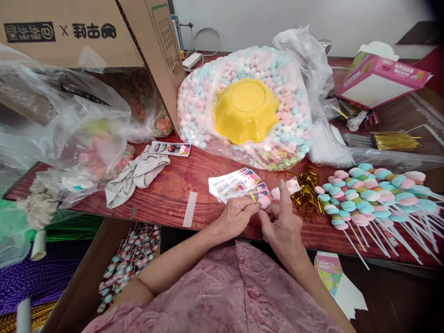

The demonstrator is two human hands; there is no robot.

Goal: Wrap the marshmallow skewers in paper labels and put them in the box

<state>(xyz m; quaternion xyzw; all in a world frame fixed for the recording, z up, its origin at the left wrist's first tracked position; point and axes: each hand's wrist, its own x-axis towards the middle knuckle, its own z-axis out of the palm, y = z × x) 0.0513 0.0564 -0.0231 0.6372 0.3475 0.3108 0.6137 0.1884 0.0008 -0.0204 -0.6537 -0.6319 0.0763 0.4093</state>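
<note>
At the table's front edge, my left hand [237, 218] is closed, its thumb and fingers pinching the near end of a clear bag of marshmallows [264, 202]. A short gold twist tie [253, 197] sticks up beside its fingertips. My right hand [284, 226] meets it there, thumb and lower fingers closed on the same bag while the index finger points up. Pink pieces show in the bag, which runs partly behind the right fingers. Just beyond lie fanned-out printed bags [232, 182]. Gold twist ties [307, 192] lie in a loose bunch right of the right hand.
Several marshmallow skewers [378, 196] are piled at the right. Behind stands a large bag of marshmallows [201, 101] with a yellow bowl [246, 111] upside down on it. A grey cloth [137, 178] and a cardboard box [152, 55] are at the left. Below, a box holds wrapped skewers [130, 254].
</note>
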